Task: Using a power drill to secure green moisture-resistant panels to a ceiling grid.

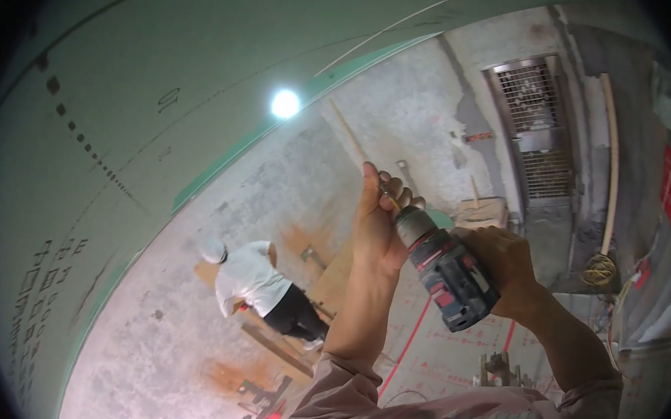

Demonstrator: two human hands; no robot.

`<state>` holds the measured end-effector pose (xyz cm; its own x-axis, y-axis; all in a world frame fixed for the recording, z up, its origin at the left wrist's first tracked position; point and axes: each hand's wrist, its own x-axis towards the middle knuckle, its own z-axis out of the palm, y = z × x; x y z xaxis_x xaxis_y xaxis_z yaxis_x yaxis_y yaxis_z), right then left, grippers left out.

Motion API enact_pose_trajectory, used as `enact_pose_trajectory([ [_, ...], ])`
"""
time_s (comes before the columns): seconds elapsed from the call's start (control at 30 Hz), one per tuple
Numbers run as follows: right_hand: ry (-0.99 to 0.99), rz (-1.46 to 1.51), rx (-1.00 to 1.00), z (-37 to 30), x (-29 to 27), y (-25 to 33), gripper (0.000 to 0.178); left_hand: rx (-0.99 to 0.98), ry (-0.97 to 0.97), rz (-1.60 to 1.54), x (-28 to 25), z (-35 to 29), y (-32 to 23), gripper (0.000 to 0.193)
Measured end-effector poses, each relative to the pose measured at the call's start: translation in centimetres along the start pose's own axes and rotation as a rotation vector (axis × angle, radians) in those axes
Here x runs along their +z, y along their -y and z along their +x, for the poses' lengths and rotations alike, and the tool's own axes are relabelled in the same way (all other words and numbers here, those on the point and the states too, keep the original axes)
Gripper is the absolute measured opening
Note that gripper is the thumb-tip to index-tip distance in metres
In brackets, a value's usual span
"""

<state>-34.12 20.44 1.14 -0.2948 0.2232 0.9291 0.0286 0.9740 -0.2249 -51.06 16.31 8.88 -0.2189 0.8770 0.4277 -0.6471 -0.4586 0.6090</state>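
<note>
My right hand (503,262) is closed round a cordless drill (456,278), dark with red parts and a metal chuck (415,224). The drill points up and to the left. A thin bit (392,201) sticks out of the chuck. My left hand (380,217) is raised, its fingers curled round the bit just ahead of the chuck. Whether a small fastener is also between the fingertips is hidden. Above and to the left of both hands spreads a large green board (122,114) with dark printed marks; neither hand touches it.
A person (259,282) in a white shirt and light helmet bends over wooden planks (281,351) at lower left. A metal-grated opening (533,119), a long pale strip (609,152) and a rope coil (599,270) are at the right. One bright lamp (285,104) shines beside the board's edge.
</note>
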Motion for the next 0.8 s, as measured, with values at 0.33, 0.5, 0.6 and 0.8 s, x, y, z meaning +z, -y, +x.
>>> enact_pose_trajectory([
  [0.33, -0.155, -0.228, 0.025, -1.6, -6.8, 1.0, 0.039, 0.002, 0.326, 0.202, 5.7, 2.3, 4.4, 0.026],
  [0.5, -0.425, -0.673, -0.208, 1.2, -9.4, 0.5, 0.038, 0.233, 0.434, 0.376, 11.6, 1.3, 4.2, 0.037],
  [0.6, -0.526, -0.675, -0.295, 3.0, -11.3, 0.9, 0.037, 0.615, 0.566, 0.677, 9.5, -2.0, 5.6, 0.066],
  [0.8, -0.625, -0.74, -0.419, 5.4, -12.0, 1.5, 0.036, 0.543, 0.735, 0.633, 8.5, -5.4, 7.6, 0.112],
])
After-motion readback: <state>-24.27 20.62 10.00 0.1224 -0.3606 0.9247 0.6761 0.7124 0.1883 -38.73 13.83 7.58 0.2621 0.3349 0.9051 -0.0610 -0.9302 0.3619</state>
